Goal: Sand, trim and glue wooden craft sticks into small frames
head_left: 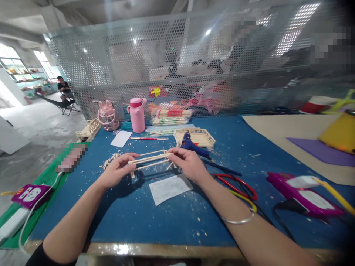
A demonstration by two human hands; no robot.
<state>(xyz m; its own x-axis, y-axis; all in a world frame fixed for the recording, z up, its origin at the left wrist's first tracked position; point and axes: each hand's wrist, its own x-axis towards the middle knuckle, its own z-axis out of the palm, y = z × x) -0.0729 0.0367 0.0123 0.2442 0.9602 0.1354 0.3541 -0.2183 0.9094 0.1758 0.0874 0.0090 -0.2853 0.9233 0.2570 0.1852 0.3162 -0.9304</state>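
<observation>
A: What is being held, and where?
B: A small wooden-stick frame (149,159), above the middle of the blue tabletop (119,218). Its left end is pinched between thumb and fingers of the left hand (118,170); its right end is gripped likewise by the right hand (187,164). Whether the tabletop is touched by its short legs cannot be told.
A: Noted close by?
B: A white paper sheet (169,189), laid flat just to the near side. Stick offcuts (111,160) heaped beyond the left hand; pale crumbs scattered widely.
A: And farther off?
B: A shallow stick-built tray (205,138), with a blue glue gun (198,149) seen at its near edge. Packs of sticks (172,118) stacked at the far side. To their left, a pink flask (137,118), then an eared pink bottle (107,116).
A: Right side?
B: A purple power strip (305,197), with a yellow cable (337,195) plugged in. The far edge is bounded by a perforated metal screen (111,59).
</observation>
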